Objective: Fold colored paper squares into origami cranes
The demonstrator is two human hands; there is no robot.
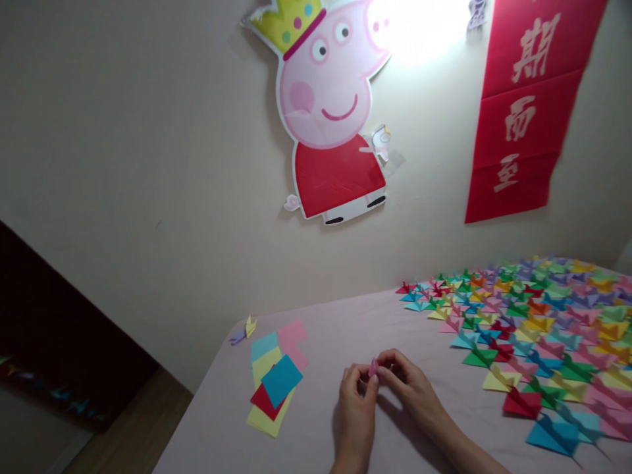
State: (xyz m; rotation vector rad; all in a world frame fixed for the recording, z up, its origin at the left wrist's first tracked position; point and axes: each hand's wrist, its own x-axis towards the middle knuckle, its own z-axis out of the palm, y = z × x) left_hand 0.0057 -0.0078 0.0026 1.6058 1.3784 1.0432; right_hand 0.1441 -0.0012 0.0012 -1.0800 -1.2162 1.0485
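Observation:
A small folded piece of pink paper [374, 367] is pinched between my two hands, just above the pale pink tabletop [326, 434]. My left hand [357, 401] grips it from the left with thumb and fingertips. From the right, my right hand [407, 385] holds the same piece, its thumb and forefinger closed on it. Fingers cover much of the paper, so its full shape is hidden. To the left of my hands lie loose square sheets, among them a blue sheet [282, 380], a red sheet [269, 403] and a yellow sheet [264, 420].
Rows of folded paper cranes [518, 342] in many colours cover the table's right side. Two folded pieces, one yellow [250, 326] and one purple [237, 337], lie at the far left corner. A cartoon pig cutout [336, 131] and a red banner [523, 112] hang on the wall behind.

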